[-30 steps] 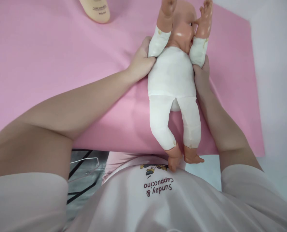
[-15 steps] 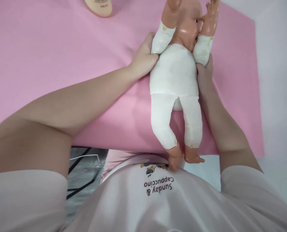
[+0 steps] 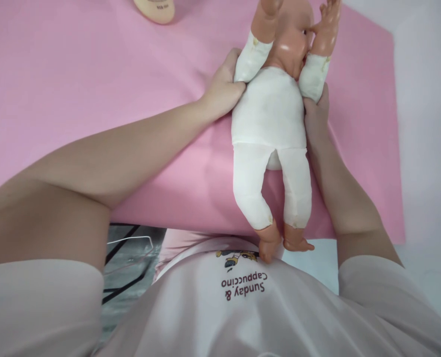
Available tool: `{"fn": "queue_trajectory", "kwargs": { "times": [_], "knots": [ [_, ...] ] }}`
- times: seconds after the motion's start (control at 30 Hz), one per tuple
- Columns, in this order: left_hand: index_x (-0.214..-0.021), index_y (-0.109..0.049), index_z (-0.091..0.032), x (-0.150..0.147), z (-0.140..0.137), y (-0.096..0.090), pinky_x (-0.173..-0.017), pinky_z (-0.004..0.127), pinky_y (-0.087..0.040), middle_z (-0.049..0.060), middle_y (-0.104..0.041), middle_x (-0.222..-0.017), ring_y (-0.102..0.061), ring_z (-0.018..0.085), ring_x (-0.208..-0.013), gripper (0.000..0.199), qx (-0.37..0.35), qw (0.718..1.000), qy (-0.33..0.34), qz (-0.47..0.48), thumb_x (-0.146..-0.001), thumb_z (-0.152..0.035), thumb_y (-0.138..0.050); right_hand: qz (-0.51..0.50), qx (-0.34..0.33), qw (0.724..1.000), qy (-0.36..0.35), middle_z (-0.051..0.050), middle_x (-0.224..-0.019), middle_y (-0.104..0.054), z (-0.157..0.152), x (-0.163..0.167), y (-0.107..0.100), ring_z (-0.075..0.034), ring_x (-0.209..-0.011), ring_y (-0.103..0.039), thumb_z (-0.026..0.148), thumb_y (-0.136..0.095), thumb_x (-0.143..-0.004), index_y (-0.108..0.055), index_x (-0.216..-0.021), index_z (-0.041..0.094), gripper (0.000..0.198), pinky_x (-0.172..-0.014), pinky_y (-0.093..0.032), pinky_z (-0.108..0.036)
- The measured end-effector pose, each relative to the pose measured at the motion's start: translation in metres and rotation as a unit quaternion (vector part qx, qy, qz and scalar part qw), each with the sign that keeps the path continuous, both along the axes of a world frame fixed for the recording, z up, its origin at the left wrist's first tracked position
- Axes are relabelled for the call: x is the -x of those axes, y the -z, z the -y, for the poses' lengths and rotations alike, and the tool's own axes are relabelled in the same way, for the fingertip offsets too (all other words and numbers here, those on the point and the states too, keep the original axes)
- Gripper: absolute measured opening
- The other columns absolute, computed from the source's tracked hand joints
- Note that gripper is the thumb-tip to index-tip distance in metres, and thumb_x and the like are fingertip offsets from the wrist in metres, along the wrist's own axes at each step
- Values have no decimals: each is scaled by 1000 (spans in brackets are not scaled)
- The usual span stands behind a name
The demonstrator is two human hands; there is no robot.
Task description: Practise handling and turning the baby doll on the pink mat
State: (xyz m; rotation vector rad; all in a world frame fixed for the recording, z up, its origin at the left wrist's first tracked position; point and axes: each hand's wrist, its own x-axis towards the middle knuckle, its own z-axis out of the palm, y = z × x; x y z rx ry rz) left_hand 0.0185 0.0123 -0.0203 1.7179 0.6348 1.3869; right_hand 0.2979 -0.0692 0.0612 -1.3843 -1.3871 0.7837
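Left hand (image 3: 222, 91) and right hand (image 3: 316, 116) clasp baby doll (image 3: 268, 109) under armpits, fingers wrapped round torso, keeping it upright above pink mat (image 3: 75, 89); feet touch shirt (image 3: 243, 297).

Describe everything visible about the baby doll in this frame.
The baby doll has a soft white cloth body and legs, with glossy plastic-looking head, forearms and feet. It is held upright, both arms raised beside its face, legs dangling, one foot touching the person's shirt. The left hand and right hand grip it at either side under the arms, over the pink mat.
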Motion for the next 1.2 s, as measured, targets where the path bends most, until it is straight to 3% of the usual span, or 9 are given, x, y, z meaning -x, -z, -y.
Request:
{"fn": "queue_trajectory", "kwargs": {
  "times": [0.23,0.57,0.87,1.1,1.2],
  "knots": [
    [-133,-63,-42,0,1,-1,-120,56,-47,-5,-78,-134,-53,35,-123,47,15,1000,-9,-4,-90,-33,-81,-6,-6,1000,3,-5,-135,-68,2,0,-1,-18,-127,-64,17,-53,-81,-53,-134,22,52,-124,-53,-39],
    [-128,-66,-41,-3,-5,0,-114,58,-50,-4,-78,-128,-58,36,-121,54,22,999,-27,-12,-78,-27,-78,-7,-26,1000,3,-5,-129,-67,-3,-4,8,-17,-120,-63,20,-54,-82,-54,-130,20,48,-119,-55,-38],
    [-134,-64,-40,-3,3,-7,-115,59,-48,-3,-77,-131,-59,37,-126,56,13,1000,-7,-9,-82,-24,-79,-27,-22,999,8,-2,-127,-69,-5,-4,7,-15,-115,-67,15,-53,-82,-55,-130,21,49,-111,-57,-35],
    [-128,-64,-34,-7,17,-21,-114,53,-52,-2,-77,-127,-62,32,-123,46,30,999,-39,-9,-87,-17,-77,-2,-27,1000,2,-4,-131,-68,2,-2,1,-17,-123,-65,17,-51,-85,-54,-133,22,48,-121,-57,-40],
    [-133,-59,-23,-10,22,-26,-119,56,-52,2,-73,-128,-64,33,-127,48,12,998,-50,-27,-88,-9,-63,3,-34,999,-5,-5,-130,-68,2,-3,2,-19,-127,-64,17,-51,-82,-56,-130,24,48,-123,-58,-42]
  ]
}}
